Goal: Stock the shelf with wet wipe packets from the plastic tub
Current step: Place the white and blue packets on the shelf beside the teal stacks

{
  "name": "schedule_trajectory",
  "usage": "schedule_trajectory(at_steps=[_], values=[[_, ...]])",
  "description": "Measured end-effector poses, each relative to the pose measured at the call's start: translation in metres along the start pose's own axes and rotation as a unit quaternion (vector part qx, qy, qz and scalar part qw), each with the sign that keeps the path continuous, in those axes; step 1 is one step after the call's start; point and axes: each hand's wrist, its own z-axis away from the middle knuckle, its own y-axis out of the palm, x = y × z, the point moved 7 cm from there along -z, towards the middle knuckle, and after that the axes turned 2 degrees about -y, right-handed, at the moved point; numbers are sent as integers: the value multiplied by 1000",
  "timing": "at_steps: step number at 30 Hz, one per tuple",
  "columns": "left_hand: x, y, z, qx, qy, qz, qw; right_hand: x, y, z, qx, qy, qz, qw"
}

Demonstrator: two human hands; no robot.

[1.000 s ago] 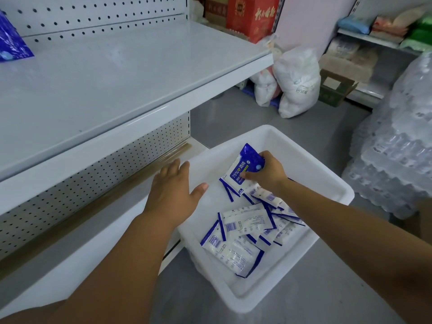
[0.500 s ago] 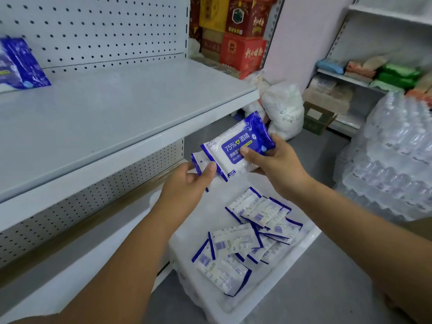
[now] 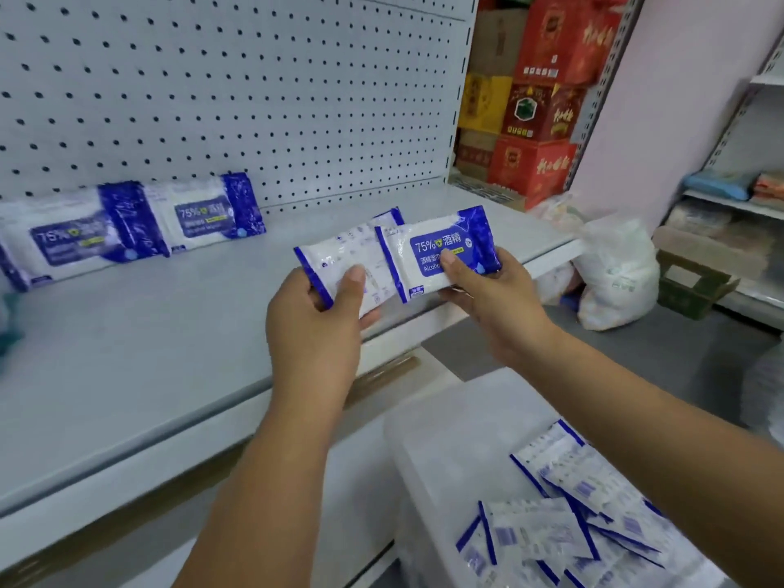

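My left hand (image 3: 316, 328) holds a wet wipe packet (image 3: 345, 258) with its white back side up, thumb on top. My right hand (image 3: 492, 299) pinches a second blue-and-white packet (image 3: 424, 248) printed "75%", label facing me. Both packets hover over the front right part of the grey shelf (image 3: 140, 341). Two more packets lean against the pegboard at the back left: one packet (image 3: 72, 235) at the far left and a neighbouring packet (image 3: 208, 214) to its right. The white plastic tub (image 3: 449, 443) sits below right with several packets (image 3: 564, 519) inside.
A white pegboard back wall (image 3: 254, 91) rises behind the shelf. Red and yellow cartons (image 3: 534, 99) are stacked beyond its right end. White bags (image 3: 615, 273) and a cardboard box (image 3: 695, 278) lie on the floor. Another shelving unit (image 3: 746, 197) stands far right.
Both hands rose from the tub up to shelf height. The two packets, held together before, are now split, one in each hand. The view lifted toward the shelf.
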Motion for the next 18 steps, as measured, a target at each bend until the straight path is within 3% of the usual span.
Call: schedule_trajectory(at_steps=[5,11,18], values=[[-6,-64,-29,-181,44,18,982,-10,74,-25,54,54,-25,997],[-20,-130,-44,-330,79,-10,940,-29,153,-47,153,113,-71,979],[-24,-175,-55,-380,95,-36,919,-48,229,-82,205,121,-65,969]])
